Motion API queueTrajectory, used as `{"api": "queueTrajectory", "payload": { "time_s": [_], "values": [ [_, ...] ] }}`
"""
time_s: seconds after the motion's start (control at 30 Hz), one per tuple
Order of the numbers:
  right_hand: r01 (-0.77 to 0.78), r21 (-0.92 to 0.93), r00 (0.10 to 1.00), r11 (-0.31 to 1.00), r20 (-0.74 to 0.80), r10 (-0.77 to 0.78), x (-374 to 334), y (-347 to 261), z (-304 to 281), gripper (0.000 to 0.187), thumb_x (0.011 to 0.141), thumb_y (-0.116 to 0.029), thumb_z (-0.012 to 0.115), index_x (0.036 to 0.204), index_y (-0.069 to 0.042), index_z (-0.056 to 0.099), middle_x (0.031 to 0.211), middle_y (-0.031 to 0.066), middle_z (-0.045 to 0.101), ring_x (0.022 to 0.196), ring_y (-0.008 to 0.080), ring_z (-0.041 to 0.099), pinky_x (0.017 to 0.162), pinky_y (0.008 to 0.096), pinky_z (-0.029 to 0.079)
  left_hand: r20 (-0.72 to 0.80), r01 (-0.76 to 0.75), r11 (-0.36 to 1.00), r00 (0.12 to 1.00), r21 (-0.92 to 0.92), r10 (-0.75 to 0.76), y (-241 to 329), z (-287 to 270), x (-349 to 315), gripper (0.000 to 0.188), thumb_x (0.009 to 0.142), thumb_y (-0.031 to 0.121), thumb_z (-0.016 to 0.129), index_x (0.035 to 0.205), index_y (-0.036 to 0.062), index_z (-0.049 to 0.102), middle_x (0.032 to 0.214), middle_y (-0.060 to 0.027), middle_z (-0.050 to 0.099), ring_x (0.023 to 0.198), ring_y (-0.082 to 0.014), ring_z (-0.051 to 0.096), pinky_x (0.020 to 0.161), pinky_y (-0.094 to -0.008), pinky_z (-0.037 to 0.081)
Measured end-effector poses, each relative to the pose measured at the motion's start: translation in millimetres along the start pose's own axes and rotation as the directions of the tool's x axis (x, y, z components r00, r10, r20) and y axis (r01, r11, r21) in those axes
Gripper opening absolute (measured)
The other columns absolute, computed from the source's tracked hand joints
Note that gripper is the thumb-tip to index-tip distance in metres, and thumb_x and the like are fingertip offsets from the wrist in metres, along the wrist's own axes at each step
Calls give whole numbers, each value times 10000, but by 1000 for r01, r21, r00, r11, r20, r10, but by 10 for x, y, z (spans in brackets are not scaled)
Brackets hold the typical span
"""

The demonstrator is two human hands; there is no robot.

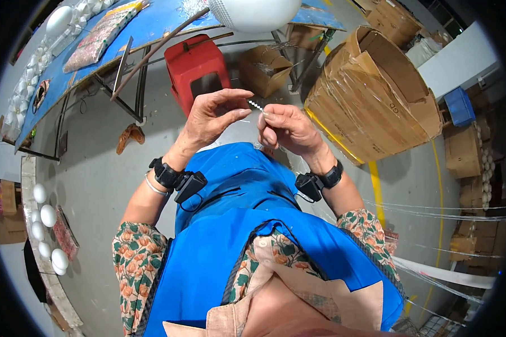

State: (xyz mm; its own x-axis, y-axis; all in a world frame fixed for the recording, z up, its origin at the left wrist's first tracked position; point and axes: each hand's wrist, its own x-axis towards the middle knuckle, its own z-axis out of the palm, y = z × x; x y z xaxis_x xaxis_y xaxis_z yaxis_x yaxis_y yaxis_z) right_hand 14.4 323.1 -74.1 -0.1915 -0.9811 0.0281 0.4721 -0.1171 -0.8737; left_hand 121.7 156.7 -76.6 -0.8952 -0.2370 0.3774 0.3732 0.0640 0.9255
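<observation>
One short white wavy strand [256, 105] is lying between the two hands. The right hand [294, 128] is pinching its near end, fingertips clamped on it; the left hand [211, 117] is curving toward the other end, thumb and forefinger standing apart. One red stool [183, 73] is standing beyond the left hand, one large cardboard box [365, 104] right of the right hand.
</observation>
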Motion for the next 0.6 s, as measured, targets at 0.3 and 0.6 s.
{"api": "queueTrajectory", "payload": {
  "time_s": [0.3, 0.6],
  "values": [
    [-50, 69, 998, 996, 47, 47, -12, 40, -74, 256, 908, -202, 400, 831, 9, 522, 574, 39, 495, 515, 131, 455, 577, 268, 390, 177, -52, 980, 984, 193, 17, 76, -79, 45, 82, 793, 33, 596, 850, -18, 625, 765, -52, 587, 713, -102, 548, 630, -227, 449],
    [144, -224, 984, 964, -73, -163, 59, 105, -2, 283, 807, -98, 585, 1052, 2, 485, 872, 59, 551, 798, 141, 563, 734, 263, 465, 286, 356, 932, 889, 63, -358, 142, -129, 122, 194, 828, 207, 579, 794, 16, 579, 708, -3, 555, 621, -52, 477, 549, -193, 397]
  ]
}}
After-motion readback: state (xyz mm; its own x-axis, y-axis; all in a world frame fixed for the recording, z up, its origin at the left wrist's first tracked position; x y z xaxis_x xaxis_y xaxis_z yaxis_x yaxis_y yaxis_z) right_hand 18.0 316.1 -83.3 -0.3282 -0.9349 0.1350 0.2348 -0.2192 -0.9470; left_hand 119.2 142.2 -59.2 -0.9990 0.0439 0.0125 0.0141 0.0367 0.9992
